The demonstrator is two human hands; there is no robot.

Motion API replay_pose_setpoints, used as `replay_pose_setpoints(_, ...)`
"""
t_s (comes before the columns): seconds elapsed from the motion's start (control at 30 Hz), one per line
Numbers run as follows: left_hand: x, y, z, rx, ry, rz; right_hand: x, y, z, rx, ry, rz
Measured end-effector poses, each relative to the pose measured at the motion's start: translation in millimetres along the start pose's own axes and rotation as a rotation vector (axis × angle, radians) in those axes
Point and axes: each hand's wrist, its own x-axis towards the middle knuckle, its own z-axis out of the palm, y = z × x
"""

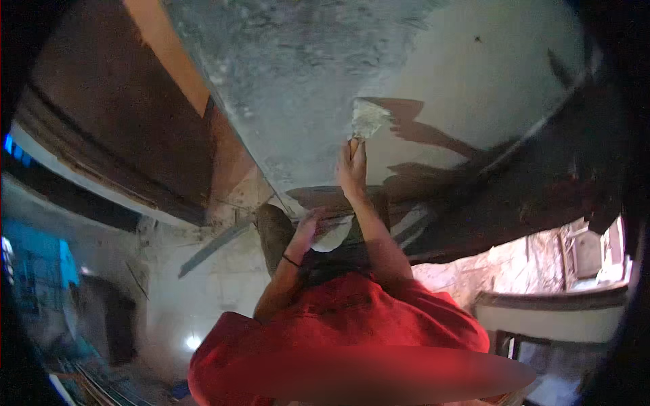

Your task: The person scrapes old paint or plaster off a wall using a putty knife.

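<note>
My right hand [353, 170] grips the handle of a putty knife [369, 119], whose wide blade is smeared with pale filler. The blade lies on or just above a grey plastered wall surface [315, 66], and it casts a shadow to the right. Rough dark mottling covers the upper left of that surface, while its right part looks smooth and paler. Lower and to the left, my left hand [311, 223] is raised near my knee with no tool visible in it; its fingers are blurred.
Along the left edge of the surface runs an orange-brown board [172, 56], beside a dark brown panel [117, 106]. A grey strip [216, 248] slants near my leg on the left. A bright lamp [193, 342] glows at the lower left. Pinkish rough masonry [513, 261] shows at the right.
</note>
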Motion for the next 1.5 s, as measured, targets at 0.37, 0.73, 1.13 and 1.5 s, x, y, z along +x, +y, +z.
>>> replay_pose_setpoints(0.37,-2,38,-25,0.002,0.237,-0.015,-51,20,-40,0.08,-0.256,0.337)
replay_pose_setpoints(0.73,14,35,0,0.098,0.16,0.027,-95,67,-73,-0.488,-0.349,0.284)
replay_pose_setpoints(1.13,57,-1,-7,0.263,0.13,0.094,-94,60,-73,-0.696,-0.466,0.098)
replay_pose_setpoints(1.5,103,26,35,0.41,0.068,0.23,-33,26,-79,-0.635,-0.445,-0.021)
